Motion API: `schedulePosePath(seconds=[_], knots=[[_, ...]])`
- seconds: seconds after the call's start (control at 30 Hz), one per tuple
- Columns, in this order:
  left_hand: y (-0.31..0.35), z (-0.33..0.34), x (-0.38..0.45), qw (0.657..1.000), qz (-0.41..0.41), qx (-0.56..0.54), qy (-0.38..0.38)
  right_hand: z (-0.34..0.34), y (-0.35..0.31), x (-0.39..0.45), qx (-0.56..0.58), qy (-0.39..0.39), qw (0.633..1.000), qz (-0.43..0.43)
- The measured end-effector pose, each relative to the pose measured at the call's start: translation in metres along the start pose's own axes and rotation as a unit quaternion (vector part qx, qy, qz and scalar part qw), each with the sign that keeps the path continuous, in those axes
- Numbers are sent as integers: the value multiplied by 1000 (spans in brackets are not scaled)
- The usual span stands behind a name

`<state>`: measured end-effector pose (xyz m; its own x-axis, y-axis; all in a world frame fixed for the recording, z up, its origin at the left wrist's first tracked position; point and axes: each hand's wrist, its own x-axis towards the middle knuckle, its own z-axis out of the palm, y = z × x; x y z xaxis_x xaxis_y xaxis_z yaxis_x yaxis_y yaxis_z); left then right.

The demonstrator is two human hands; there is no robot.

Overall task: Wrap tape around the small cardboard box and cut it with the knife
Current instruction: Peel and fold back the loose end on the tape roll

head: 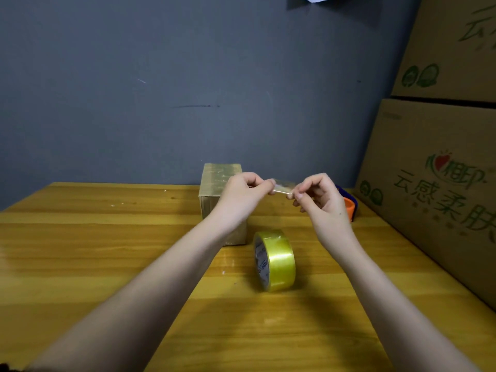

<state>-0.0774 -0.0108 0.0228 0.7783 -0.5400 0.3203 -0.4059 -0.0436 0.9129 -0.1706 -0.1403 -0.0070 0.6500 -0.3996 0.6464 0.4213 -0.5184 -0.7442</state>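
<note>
A small cardboard box (pixel 214 189) stands upright on the wooden table (pixel 107 237), its top and sides glossy with tape. In front of it, to the right, a roll of clear yellowish tape (pixel 276 260) rests on its edge. My left hand (pixel 241 191) and my right hand (pixel 319 196) are raised above the table, each pinching one end of a short loose piece of tape (pixel 281 187) stretched between them. An orange and blue tool (pixel 349 204), perhaps the knife, lies behind my right hand, mostly hidden.
Large printed cardboard cartons (pixel 434 183) are stacked along the right edge of the table. A dark grey wall (pixel 161 89) rises right behind the table. Small white specks lie on the wood at the left.
</note>
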Motion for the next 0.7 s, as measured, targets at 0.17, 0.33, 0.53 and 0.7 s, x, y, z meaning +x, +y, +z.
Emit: schedulePosePath(seconds=[0.17,0.33,0.53,0.7], knots=[[1,1,0,999,-32,-25,-5,-1,1,-3,-45,-24,999,-4],[1,2,0,998,-50,-34,-5,4,2,-4,-72,11,997,-11],[2,2,-3,998,-50,-38,-7,8,2,-4,-82,48,995,-21],[1,3,-1,998,-45,-39,3,9,2,-5,-92,56,993,-40]])
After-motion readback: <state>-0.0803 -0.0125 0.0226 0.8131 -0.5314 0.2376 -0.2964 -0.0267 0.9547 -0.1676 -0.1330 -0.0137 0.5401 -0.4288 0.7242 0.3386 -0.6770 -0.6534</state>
